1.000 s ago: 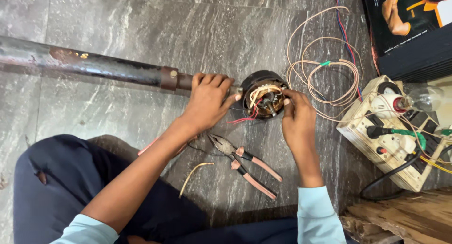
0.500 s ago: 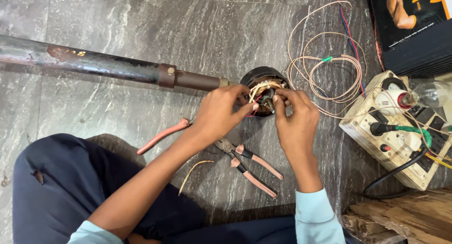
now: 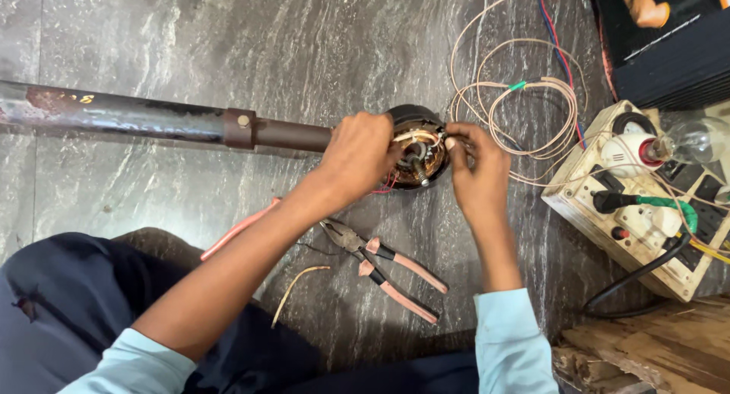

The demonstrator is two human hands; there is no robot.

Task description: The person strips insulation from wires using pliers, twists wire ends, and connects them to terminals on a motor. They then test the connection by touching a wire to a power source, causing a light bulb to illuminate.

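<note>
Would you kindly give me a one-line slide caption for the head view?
Left hand and right hand work the motor windings at a pipe's end, pliers lying on the stone floor.

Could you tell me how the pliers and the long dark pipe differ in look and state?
The pliers are short, with pink grips, lying loose and untouched on the stone floor. The long dark pipe is rusty brown and joined to the round motor that both hands work on. Both lie flat on the floor.

Floor (image 3: 190,52): polished grey stone. Pipe (image 3: 137,120): rusty matt metal. Pliers (image 3: 380,268): steel, pink plastic grips. Bulb (image 3: 696,139): clear glass.
</note>
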